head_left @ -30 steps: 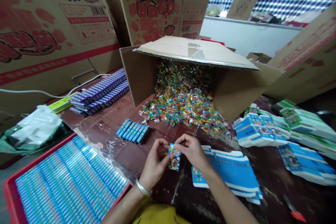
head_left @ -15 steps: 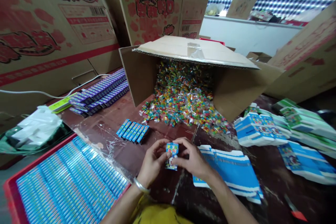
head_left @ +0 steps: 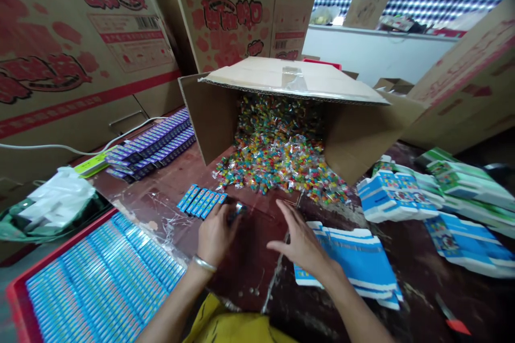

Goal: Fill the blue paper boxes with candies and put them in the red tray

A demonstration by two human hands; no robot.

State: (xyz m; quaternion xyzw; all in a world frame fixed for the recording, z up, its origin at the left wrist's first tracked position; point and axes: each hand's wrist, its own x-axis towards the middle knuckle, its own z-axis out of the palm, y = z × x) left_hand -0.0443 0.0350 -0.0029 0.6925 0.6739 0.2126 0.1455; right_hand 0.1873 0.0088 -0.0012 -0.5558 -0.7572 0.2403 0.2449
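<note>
My left hand [head_left: 218, 236], with a silver bangle at the wrist, is closed around a small blue candy box [head_left: 238, 211], mostly hidden by the fingers. It is at the right end of a short row of filled blue candy boxes [head_left: 201, 201] on the brown table. My right hand [head_left: 300, 241] holds nothing; its thumb and fingers are spread. Beside it and partly under its wrist lies a stack of flat blue cartons [head_left: 358, 262]. Beyond both hands, wrapped colourful candies [head_left: 281, 161] spill from a cardboard box [head_left: 354, 139] tipped on its side.
A red crate [head_left: 18, 300] packed with blue boxes stands at the lower left. Purple boxes [head_left: 155, 142] are lined up behind, near a white cable [head_left: 60, 147]. More flat blue and green cartons [head_left: 475, 185] lie right. A red-handled cutter [head_left: 456, 326] lies lower right.
My left hand has moved left with the blue candy box, towards the row. My right hand has let go of the box and opened, shifting slightly right.
</note>
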